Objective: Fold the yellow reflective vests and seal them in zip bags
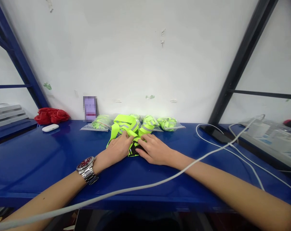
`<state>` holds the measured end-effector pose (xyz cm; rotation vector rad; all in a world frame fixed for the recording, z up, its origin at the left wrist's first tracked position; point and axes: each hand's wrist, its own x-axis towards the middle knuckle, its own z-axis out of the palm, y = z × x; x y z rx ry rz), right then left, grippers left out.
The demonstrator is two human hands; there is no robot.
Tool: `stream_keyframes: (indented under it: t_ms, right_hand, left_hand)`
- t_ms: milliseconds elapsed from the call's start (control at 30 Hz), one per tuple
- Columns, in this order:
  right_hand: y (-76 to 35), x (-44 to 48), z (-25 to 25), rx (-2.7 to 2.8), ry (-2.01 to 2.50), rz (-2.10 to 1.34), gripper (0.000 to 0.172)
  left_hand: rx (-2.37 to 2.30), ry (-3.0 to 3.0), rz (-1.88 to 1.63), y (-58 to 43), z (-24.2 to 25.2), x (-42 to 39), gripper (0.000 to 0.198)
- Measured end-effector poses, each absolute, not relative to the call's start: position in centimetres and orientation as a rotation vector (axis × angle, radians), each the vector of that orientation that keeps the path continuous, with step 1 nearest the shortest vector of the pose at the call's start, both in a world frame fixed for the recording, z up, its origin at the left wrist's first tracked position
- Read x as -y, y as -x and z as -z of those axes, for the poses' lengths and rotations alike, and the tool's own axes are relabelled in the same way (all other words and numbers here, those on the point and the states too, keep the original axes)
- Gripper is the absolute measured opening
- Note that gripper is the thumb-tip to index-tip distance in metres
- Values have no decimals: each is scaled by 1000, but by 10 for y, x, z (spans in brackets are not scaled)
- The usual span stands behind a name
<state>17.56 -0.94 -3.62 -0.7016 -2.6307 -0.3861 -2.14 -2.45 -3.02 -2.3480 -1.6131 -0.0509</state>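
Observation:
A neon-yellow reflective strap vest point(126, 123) with grey stripes lies bunched on the blue table, a black patch point(134, 149) at its near end. My left hand point(120, 146), with a metal watch on the wrist, pinches the vest from the left side. From the right, my right hand point(153, 148) grips it near the black patch, thumb lying along the patch's edge. Just behind are clear plastic bags holding similar yellow vests, one bag point(101, 123) to the left and another bag point(169, 124) to the right.
A white cable point(145, 185) crosses in front of my forearms. At the left are a red cloth bundle point(51, 115) and a white earphone case point(50, 128). A phone-like panel point(90, 108) leans on the wall. On the right lie a dark phone point(214, 133) and plastic-wrapped boxes point(268, 138).

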Motion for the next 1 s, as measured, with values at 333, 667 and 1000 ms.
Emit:
stream_keyframes:
  t_ms: [333,667,1000]
  right_hand:
    - [-187,3,41,2337,936,-352,63]
    - [-203,2,35,2149,842,-315,29]
    - [-198,10,36,1982,669,-191,21]
  left_hand:
    - [1481,2484,291,27,30,26,19]
    - [1132,2439,528,17,34,49,34]
    - [1458,2723,1011,8,31,51,22]
